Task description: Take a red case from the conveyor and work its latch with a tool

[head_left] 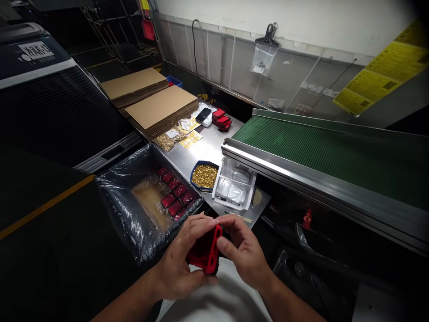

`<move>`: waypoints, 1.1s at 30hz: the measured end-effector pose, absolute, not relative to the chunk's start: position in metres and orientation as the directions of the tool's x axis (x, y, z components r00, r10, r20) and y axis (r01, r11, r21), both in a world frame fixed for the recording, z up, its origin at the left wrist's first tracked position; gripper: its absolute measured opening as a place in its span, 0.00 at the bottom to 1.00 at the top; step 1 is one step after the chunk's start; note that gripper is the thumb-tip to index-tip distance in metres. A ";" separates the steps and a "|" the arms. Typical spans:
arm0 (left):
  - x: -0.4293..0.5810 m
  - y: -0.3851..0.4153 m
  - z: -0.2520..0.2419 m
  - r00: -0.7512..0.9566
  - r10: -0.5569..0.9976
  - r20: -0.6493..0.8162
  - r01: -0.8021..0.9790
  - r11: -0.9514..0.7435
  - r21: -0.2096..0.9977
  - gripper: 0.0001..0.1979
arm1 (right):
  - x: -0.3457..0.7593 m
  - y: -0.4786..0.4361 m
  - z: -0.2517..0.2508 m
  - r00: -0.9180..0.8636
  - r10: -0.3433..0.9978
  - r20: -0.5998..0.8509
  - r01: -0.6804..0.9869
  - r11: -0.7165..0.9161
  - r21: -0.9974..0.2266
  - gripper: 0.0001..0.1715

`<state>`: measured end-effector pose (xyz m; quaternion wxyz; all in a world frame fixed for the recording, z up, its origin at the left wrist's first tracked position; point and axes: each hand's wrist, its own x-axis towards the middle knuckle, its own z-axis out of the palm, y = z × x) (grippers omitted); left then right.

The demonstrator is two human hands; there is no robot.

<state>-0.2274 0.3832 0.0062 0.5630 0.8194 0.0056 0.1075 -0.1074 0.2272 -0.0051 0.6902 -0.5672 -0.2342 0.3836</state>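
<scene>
Head view: left hand (177, 259) and right hand (243, 250) together, clamped on a red case (205, 249), its rear face hidden behind them, its exact type hard to determine.

The left hand (177, 264) and right hand (246, 252) hide much of the red rectangular case (209, 250); the yellow printed sheet (382, 71) runs off the picture's right edge, its small print unreadable.

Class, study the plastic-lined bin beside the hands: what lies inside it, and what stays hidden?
Inside the plastic-lined bin lie rows of red cases beside a tan card sheet, under clear film. The bin's floor is covered, so any lower layer cannot be seen.
</scene>
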 end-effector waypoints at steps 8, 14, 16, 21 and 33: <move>-0.244 0.381 -0.006 0.940 0.263 -0.215 0.243 -0.077 0.967 0.42 | -0.087 0.230 -0.102 0.790 0.478 -0.384 -0.321 -0.210 -0.923 0.25; -0.253 0.372 -0.008 0.763 0.464 -0.450 0.335 0.312 0.889 0.48 | -0.018 0.193 -0.208 0.893 0.049 -0.447 -0.325 -0.616 -0.718 0.12; -0.252 0.370 -0.005 0.674 0.563 -0.479 0.329 0.352 0.876 0.49 | -0.001 0.191 -0.226 0.899 -0.028 -0.436 -0.331 -0.696 -0.637 0.13; -0.249 0.371 -0.004 0.577 0.722 -0.382 0.275 0.269 0.923 0.45 | 0.015 0.202 -0.248 0.869 -0.148 -0.471 -0.385 -0.800 -0.460 0.20; -0.249 0.369 -0.005 0.624 0.710 -0.326 0.196 0.261 0.945 0.45 | -0.002 0.176 -0.233 0.884 -0.147 -0.443 -0.402 -0.722 -0.562 0.17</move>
